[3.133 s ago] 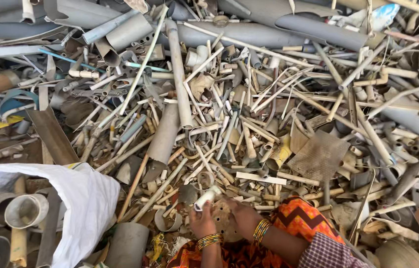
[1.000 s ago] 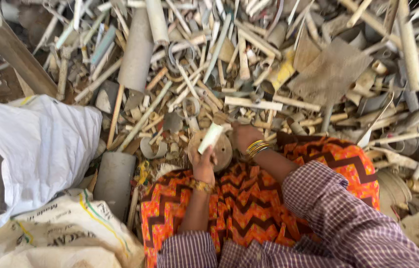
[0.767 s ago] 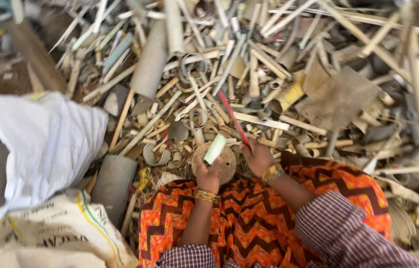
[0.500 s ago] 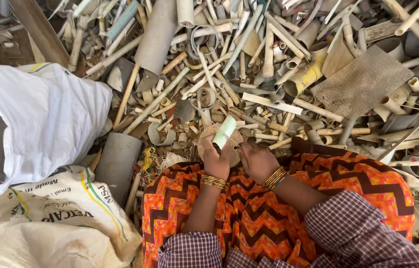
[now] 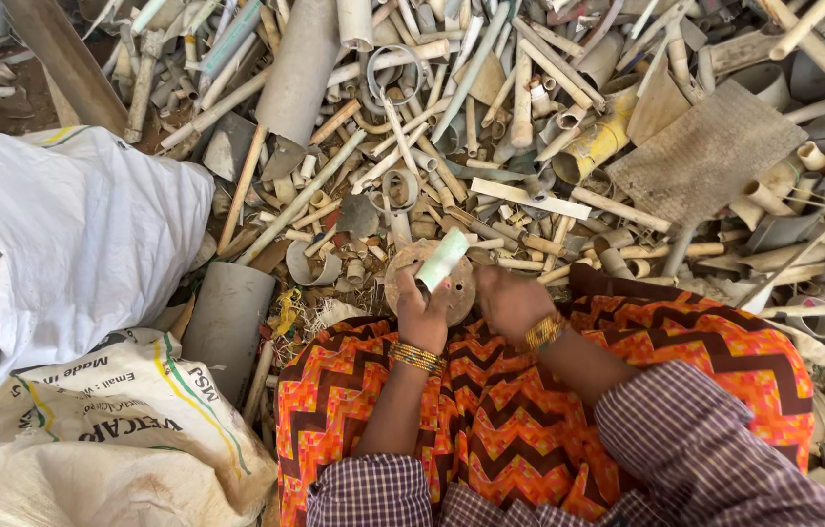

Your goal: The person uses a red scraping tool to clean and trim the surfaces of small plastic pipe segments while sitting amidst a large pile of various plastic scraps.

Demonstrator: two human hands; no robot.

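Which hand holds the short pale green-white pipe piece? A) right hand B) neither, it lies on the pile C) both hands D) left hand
D: the left hand grips the pale pipe piece over a round brown disc, while the right hand rests beside it with nothing visibly in it.

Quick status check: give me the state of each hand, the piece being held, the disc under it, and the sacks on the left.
left hand: closed around the short white pipe piece, palm side up.
short white pipe piece: held tilted, above the disc.
right hand: holds nothing, beside the disc's right edge.
round brown disc: lying flat at the knees, partly hidden.
white sack: slumped on the ground.
printed sack: lying crumpled below it.
grey pipe section: lying on its side.
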